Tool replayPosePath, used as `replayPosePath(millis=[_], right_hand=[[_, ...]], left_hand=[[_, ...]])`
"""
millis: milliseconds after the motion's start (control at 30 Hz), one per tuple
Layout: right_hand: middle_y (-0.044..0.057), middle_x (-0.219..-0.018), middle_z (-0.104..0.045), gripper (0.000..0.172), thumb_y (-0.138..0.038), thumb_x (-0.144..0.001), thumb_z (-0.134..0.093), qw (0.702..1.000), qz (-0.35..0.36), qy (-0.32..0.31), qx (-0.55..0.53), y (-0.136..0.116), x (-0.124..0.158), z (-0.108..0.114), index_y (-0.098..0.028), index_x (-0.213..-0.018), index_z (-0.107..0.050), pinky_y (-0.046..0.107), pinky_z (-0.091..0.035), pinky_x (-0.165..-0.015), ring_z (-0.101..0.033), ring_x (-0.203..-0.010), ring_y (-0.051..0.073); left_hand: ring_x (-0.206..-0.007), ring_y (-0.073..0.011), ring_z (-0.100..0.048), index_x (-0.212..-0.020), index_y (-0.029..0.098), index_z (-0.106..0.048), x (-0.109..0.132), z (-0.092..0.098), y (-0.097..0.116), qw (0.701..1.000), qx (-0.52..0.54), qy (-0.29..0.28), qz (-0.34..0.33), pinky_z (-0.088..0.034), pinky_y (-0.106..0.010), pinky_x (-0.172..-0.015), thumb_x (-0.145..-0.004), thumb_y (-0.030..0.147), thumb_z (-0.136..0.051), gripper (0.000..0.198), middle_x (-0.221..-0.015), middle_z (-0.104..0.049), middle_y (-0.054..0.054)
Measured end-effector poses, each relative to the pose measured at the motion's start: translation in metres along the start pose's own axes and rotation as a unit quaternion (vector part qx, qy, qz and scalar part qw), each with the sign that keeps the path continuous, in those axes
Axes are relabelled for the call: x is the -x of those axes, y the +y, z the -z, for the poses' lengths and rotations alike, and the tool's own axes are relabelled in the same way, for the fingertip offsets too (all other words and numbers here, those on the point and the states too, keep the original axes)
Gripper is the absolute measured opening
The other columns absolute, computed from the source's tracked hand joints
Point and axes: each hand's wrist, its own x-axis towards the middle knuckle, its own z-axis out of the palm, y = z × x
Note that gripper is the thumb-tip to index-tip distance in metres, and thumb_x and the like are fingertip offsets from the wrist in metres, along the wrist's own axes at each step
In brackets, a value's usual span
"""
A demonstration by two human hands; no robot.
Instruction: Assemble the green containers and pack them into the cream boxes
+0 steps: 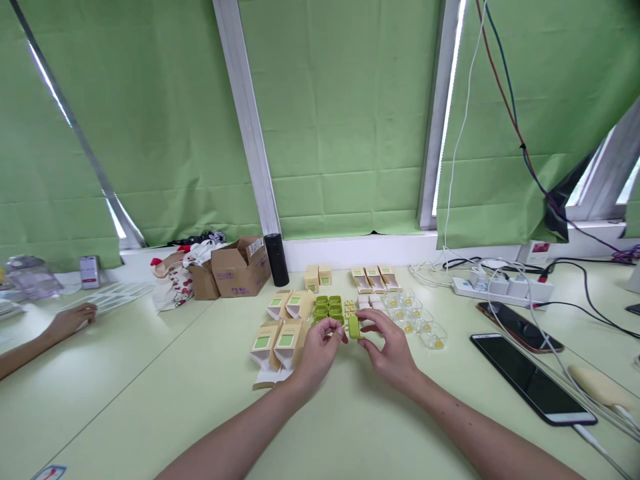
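Note:
In front of me my right hand (393, 350) grips a small green rectangular piece (354, 327) between thumb and fingers. My left hand (319, 352) is closed in a pinch at that piece's left side; whatever sits between its fingertips is too small to name. Just behind the hands are several green cases (327, 306), small yellow pieces (350, 307) and white pieces (370, 303). Clear plastic containers (433, 337) with yellow dots lie right of my right hand. Open cardboard boxes (264, 341) with green labels stand to the left of my left hand.
More small boxes (376, 279) stand farther back. A brown carton (241, 270) and black cylinder (277, 260) are by the wall. Phones (533, 379), cables and a power strip (505, 291) occupy the right. Another person's hand (73, 321) rests near white trays (117, 295) at left.

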Motion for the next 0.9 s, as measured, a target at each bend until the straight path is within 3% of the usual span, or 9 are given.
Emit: replayPosePath(millis=[267, 433, 633, 767, 900], right_hand=[[0.009, -0.131, -0.069, 0.053, -0.007, -0.085, -0.061, 1.0, 0.0, 0.001, 0.008, 0.001, -0.001, 0.001, -0.03, -0.134, -0.063, 0.043, -0.067, -0.089, -0.07, -0.116, 0.027], [0.01, -0.133, -0.068, 0.054, -0.007, -0.087, -0.059, 0.999, 0.015, 0.011, 0.027, -0.001, -0.001, 0.002, -0.029, -0.135, -0.061, 0.044, -0.067, -0.089, -0.067, -0.122, 0.029], [0.012, -0.135, -0.062, 0.055, -0.007, -0.091, -0.055, 0.996, 0.058, 0.005, 0.062, -0.006, -0.002, 0.005, -0.031, -0.141, -0.058, 0.045, -0.066, -0.093, -0.064, -0.126, 0.029], [0.014, -0.136, -0.061, 0.056, -0.008, -0.095, -0.054, 0.99, 0.094, -0.008, 0.103, -0.005, -0.002, 0.005, -0.029, -0.147, -0.053, 0.048, -0.065, -0.098, -0.063, -0.127, 0.031], [0.017, -0.134, -0.064, 0.051, -0.01, -0.098, -0.054, 0.981, 0.143, -0.022, 0.13, -0.003, -0.001, 0.005, -0.025, -0.146, -0.049, 0.049, -0.065, -0.094, -0.064, -0.128, 0.032]], left_hand=[[-0.078, -0.0206, -0.064, -0.085, 0.02, -0.063, 0.002, 0.002, 0.004, 1.0, -0.005, 0.0, 0.007, -0.047, -0.031, -0.073, -0.088, 0.05, -0.07, 0.031, -0.078, -0.069, -0.003], [-0.082, -0.022, -0.067, -0.089, 0.019, -0.064, -0.002, 0.005, -0.001, 0.999, -0.021, 0.034, 0.0, -0.05, -0.033, -0.076, -0.092, 0.048, -0.065, 0.029, -0.083, -0.071, -0.004], [-0.108, -0.0265, -0.067, -0.11, 0.021, -0.069, 0.004, 0.01, 0.001, 0.986, -0.121, 0.066, -0.095, -0.052, -0.041, -0.097, -0.095, 0.037, -0.065, 0.023, -0.113, -0.068, -0.01], [-0.128, -0.0297, -0.057, -0.127, 0.025, -0.068, 0.012, 0.01, 0.01, 0.973, -0.163, 0.047, -0.157, -0.048, -0.048, -0.11, -0.092, 0.031, -0.071, 0.035, -0.129, -0.06, -0.013], [-0.138, -0.0328, -0.047, -0.133, 0.027, -0.066, 0.014, 0.008, 0.012, 0.962, -0.183, 0.02, -0.201, -0.045, -0.053, -0.115, -0.089, 0.022, -0.074, 0.045, -0.133, -0.064, -0.012]])
